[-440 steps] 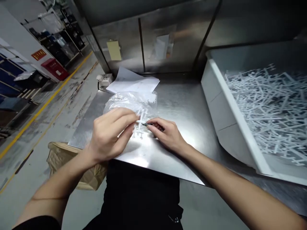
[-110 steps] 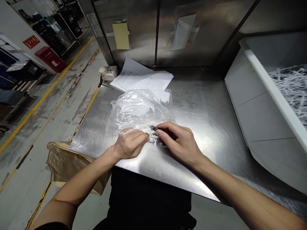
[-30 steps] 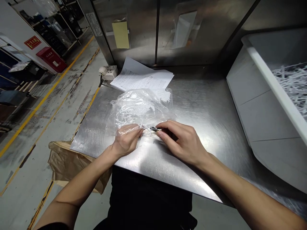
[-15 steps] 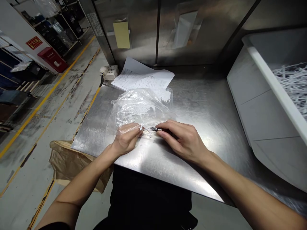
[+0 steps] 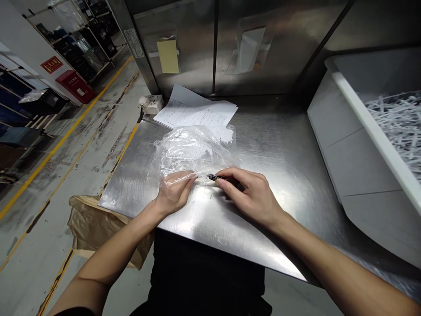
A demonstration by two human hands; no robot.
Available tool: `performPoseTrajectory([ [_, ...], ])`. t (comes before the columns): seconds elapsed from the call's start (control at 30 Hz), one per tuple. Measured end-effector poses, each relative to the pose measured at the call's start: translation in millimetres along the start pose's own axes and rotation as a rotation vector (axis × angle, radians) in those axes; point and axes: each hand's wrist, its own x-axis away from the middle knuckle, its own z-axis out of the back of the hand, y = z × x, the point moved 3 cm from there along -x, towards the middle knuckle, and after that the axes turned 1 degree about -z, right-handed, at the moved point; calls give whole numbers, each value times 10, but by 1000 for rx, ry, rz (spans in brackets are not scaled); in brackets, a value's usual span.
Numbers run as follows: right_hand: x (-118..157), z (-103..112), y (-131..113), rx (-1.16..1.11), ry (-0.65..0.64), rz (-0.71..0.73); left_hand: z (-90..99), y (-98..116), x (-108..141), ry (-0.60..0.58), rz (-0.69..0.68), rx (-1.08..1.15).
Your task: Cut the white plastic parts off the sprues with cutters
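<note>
A clear plastic bag (image 5: 187,147) with small white pieces in it lies on the steel table (image 5: 272,145). My left hand (image 5: 174,191) is closed at the near left edge of the bag, fingertips pinched; the bag's film covers part of the fingers, and what the fingertips hold is too small to make out. Just to the right, my right hand (image 5: 251,188) grips a small black tool (image 5: 213,177) between thumb and fingers. The tool's tip points left, a short gap from my left fingertips.
Printed papers (image 5: 197,107) and a white power socket (image 5: 153,104) are behind the bag. A large grey bin (image 5: 358,162) with white strips (image 5: 401,127) stands at the right. A brown paper bag (image 5: 95,224) hangs below the table's left edge. Steel panels rise behind.
The white cross-shaped piece at my left fingertips and the white bits by the tool's tip no longer show there. The black tool shows more clearly. The view has tilted slightly.
</note>
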Motion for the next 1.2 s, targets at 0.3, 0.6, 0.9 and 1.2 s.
performPoseTrajectory([
  [0.3,10,-14,-33,-20,-57,62,1,-4,-2,12,6,13],
  [0.6,25,-28,-24,-32,-75,81,-8,-4,26,32,-67,-72],
  [0.9,37,-103,-15,-107,-40,-55,-27,-11,47,44,-69,-129],
  [1.2,37,-129,53,-204,1,-142,-24,-4,35,-13,51,-70],
])
